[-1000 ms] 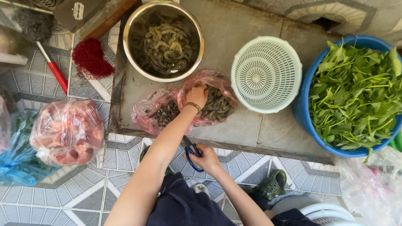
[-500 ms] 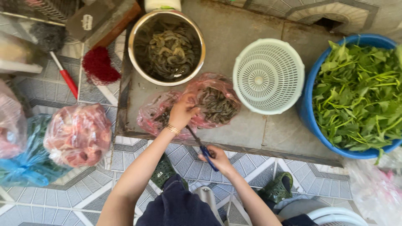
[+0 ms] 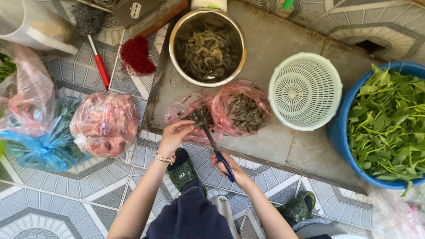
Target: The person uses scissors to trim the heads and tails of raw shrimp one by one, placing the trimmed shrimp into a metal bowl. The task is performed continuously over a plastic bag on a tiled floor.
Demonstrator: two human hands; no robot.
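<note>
Steel bowl [image 3: 207, 48] of cleaned shrimp was set at twelve o'clock of the pink bag [image 3: 239, 113]. Blue-handled scissors [image 3: 215, 148] were gripped in the right hand [image 3: 232, 170]. One shrimp [image 3: 196, 117] was pinched by the left hand [image 3: 175, 136]; trimming seemed underway, a steady snip being needed next.

The blue tub [image 3: 341, 128] of greens runs off the right edge; what the left hand [image 3: 175, 136] pinches is too small to tell.

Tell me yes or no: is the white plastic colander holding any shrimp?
No. The white plastic colander sits empty on the slab, while the shrimp lie in the metal bowl and the pink bag.
</note>
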